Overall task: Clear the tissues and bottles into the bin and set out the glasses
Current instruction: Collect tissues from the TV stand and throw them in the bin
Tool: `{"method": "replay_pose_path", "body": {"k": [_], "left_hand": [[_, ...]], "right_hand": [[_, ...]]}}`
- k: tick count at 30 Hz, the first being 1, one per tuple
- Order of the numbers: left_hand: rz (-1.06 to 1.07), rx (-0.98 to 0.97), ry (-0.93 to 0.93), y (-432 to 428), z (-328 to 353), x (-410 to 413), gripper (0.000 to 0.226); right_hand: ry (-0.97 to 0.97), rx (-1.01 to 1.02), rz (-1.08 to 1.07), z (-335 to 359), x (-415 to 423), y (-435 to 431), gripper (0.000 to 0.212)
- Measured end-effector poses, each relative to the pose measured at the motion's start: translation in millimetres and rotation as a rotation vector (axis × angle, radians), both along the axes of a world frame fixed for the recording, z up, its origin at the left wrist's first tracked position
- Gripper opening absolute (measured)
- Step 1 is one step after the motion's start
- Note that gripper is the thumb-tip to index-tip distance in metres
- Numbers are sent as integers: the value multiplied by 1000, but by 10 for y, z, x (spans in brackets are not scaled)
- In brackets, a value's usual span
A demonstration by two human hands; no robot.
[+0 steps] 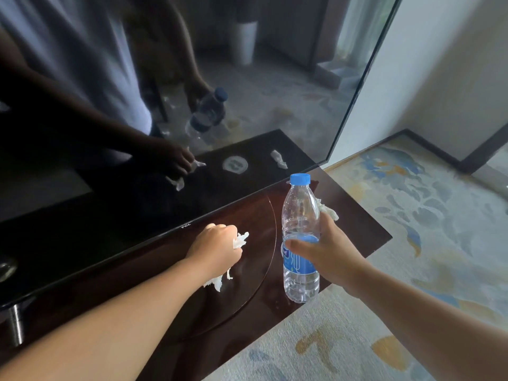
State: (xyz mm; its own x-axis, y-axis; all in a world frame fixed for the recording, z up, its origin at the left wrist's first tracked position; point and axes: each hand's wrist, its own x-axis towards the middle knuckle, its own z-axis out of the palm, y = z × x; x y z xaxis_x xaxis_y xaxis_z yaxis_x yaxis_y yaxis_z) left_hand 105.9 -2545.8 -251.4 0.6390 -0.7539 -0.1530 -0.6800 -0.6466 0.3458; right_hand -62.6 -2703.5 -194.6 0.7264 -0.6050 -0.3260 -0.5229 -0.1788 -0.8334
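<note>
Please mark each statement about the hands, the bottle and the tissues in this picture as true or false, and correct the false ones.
1. The right hand holds a bottle with a blue cap. True.
2. The left hand is empty. False: it grips a crumpled tissue.
3. The bottle lies on its side. False: it is upright.
4. Another tissue lies on the cabinet behind the bottle. True.
5. The cabinet is white. False: it is dark brown wood.
</note>
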Motion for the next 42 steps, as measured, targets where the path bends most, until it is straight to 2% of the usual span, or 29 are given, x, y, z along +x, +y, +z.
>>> {"method": "replay_pose_path", "body": {"k": [4, 7, 9, 15, 18, 23, 30, 36, 42], "left_hand": [[-22, -90, 26, -95, 181, -26, 12], [-30, -118, 81, -135, 295, -54, 14], [-36, -117, 88, -164, 333, -85, 22], [-62, -138, 88, -338, 451, -240, 24], [-10, -168, 106, -463, 514, -346, 16], [41, -142, 124, -808, 545, -583, 10], [137, -120, 67, -1436, 527, -1132, 24], [128, -36, 4, -1770, 544, -1402, 17], [127, -37, 38, -2001, 494, -1393, 2]], "right_hand": [[-19, -42, -50, 162, -83, 14, 47], [-15, -80, -83, 236, -158, 6, 50], [-7, -95, -97, 269, -213, -9, 54], [-27, -126, -97, 344, -391, -148, 59], [-57, -98, -98, 359, -477, -300, 63], [-77, -101, -46, 344, -683, -714, 54], [-77, -86, 26, 344, -1074, -1430, 52], [-71, -28, 49, 264, -1256, -1825, 51], [-45, -1, 63, 169, -1197, -2066, 52]]}}
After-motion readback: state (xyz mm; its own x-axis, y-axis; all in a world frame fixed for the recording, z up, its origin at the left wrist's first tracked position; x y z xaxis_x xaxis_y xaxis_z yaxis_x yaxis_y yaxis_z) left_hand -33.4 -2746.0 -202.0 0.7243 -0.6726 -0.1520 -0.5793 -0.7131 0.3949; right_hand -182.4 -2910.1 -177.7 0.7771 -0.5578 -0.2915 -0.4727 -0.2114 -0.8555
